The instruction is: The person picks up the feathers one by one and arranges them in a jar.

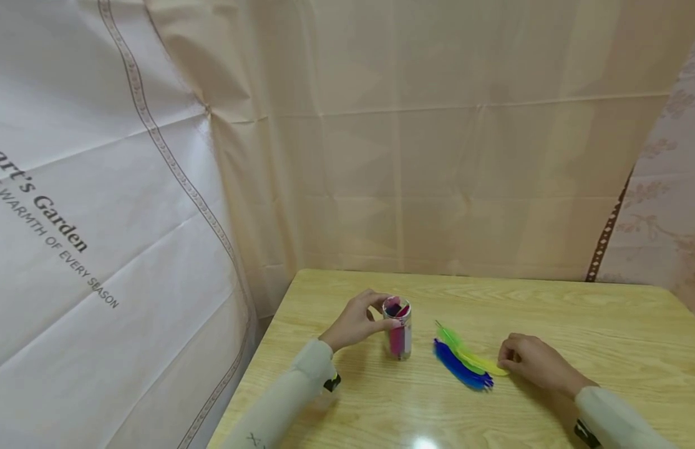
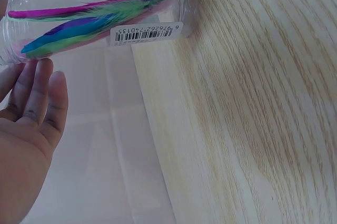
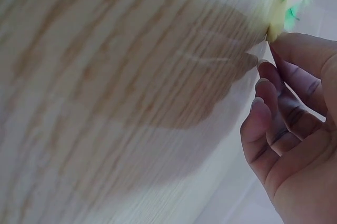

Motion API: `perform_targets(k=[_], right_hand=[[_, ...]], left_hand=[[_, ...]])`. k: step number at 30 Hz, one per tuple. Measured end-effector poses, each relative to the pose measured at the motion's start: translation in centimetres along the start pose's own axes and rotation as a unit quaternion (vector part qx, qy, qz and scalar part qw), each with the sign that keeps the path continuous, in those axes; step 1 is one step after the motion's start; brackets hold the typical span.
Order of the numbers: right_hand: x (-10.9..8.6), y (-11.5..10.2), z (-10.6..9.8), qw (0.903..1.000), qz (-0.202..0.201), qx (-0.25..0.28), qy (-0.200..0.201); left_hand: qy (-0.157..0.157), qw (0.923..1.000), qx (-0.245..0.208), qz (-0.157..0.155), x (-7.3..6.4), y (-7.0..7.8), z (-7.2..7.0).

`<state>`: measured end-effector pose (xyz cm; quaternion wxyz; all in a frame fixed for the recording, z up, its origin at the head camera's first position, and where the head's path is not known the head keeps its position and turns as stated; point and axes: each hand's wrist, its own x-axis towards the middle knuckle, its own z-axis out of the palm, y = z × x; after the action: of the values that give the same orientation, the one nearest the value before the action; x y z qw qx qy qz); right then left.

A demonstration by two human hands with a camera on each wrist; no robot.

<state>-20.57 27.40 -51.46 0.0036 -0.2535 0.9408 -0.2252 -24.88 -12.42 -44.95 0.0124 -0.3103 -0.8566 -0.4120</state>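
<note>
My left hand (image 1: 355,321) grips a clear plastic jar (image 1: 400,342) near its rim, thumb on the near side and fingers behind. The jar stands upright on the table with pink, green, blue and purple feathers (image 2: 100,21) inside and a barcode label (image 2: 147,33) on its wall. To the right of the jar, a blue feather (image 1: 460,368), a green feather (image 1: 451,340) and a yellow feather (image 1: 490,364) lie side by side, partly overlapping. My right hand (image 1: 541,365) pinches the tip of the yellow feather between thumb and index finger, close over the table.
The wood-grain table (image 1: 617,337) carries all of these things. A beige cloth (image 1: 437,156) hangs behind its far edge. On the left hangs a white printed cloth (image 1: 128,249), and on the right a floral one (image 1: 662,206).
</note>
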Motion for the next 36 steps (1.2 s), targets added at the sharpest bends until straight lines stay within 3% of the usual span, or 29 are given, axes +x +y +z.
perform_targets(k=[11,23,36], right_hand=[[0.64,-0.38,0.46,0.9995,0.018,0.014,0.020],[0.76,-0.75,0.40,0.9966,0.014,0.073,-0.035],[0.66,-0.81,0.26,0.9965,-0.014,0.074,-0.037]], left_hand=[[0.002,1.0000,0.002,-0.001,-0.04,0.14,-0.08],[0.002,1.0000,0.005,0.006,0.05,0.27,-0.05],[0.003,1.0000,0.006,-0.001,-0.03,-0.02,-0.02]])
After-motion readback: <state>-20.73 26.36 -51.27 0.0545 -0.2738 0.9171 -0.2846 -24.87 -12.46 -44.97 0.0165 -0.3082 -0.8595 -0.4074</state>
